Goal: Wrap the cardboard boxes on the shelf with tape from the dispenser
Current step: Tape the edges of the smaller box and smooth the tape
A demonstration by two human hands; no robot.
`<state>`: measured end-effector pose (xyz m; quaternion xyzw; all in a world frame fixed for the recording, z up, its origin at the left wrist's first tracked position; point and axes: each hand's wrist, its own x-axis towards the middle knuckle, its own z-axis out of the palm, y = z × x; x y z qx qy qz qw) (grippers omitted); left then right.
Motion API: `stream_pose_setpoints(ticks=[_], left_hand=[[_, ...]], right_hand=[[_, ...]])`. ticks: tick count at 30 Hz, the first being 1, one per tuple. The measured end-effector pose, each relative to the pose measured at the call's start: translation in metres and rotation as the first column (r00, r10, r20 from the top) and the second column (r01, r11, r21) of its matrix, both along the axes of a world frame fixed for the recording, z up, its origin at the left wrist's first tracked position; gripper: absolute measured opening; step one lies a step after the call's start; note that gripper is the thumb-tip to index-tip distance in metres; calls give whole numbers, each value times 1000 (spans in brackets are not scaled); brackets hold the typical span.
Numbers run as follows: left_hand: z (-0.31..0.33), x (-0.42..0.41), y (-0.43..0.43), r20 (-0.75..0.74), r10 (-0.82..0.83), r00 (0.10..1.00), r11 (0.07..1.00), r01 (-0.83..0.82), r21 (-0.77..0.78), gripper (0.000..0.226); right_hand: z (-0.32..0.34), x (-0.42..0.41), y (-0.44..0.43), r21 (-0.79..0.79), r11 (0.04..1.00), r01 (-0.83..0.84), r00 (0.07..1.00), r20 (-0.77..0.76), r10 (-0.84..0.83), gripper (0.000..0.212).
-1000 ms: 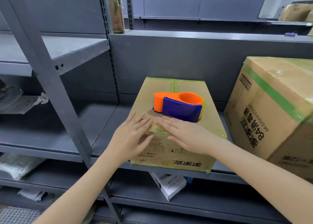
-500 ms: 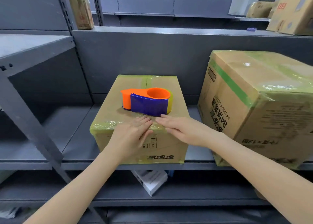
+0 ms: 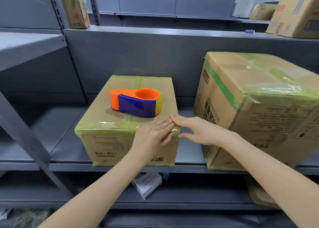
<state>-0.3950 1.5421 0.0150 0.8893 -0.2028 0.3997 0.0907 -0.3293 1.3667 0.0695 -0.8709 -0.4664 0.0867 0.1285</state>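
Head view. We see a small cardboard box (image 3: 131, 124) standing on a grey metal shelf (image 3: 69, 136), its front face flush with the shelf's front lip. Yellowish-green tape (image 3: 105, 125) runs along the box's top front edge and down its corners. On top of the box, towards the middle, lies the tape dispenser (image 3: 136, 103): an orange body with a round core, a dark blue side plate and a yellowish roll showing at its right end.

Our left hand (image 3: 151, 135) lies flat, fingers extended and together, across the box's top front edge near its right corner; it grips nothing and presses on the taped edge. Our right hand (image 3: 196, 131) is likewise spread, its fingertips (image 3: 174, 118) touching the box's top right front corner, where they meet those of the left hand; the thumb hangs beside the box's right face. It holds nothing. The dispenser sits just behind both hands, apart from them.

To the right of the small box, separated by a gap of bare shelf, stands a larger cardboard box (image 3: 259, 110), also bound in glossy greenish tape. Further boxes (image 3: 293, 12) rest on the upper shelf, and a small white carton (image 3: 146, 184) lies on the shelf below.
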Motion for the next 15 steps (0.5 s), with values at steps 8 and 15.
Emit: stream_pose_setpoints(ticks=[8,15], left_hand=[[-2,-3,-2,-33,3,999,1000,-3,-7,30],[-11,5,-1,36,11,999,1000,-11,-3,26]], right_hand=[[2,4,5,101,995,11,995,99,-21,55],[2,2,8,1,999,44,966,255,-43,48]])
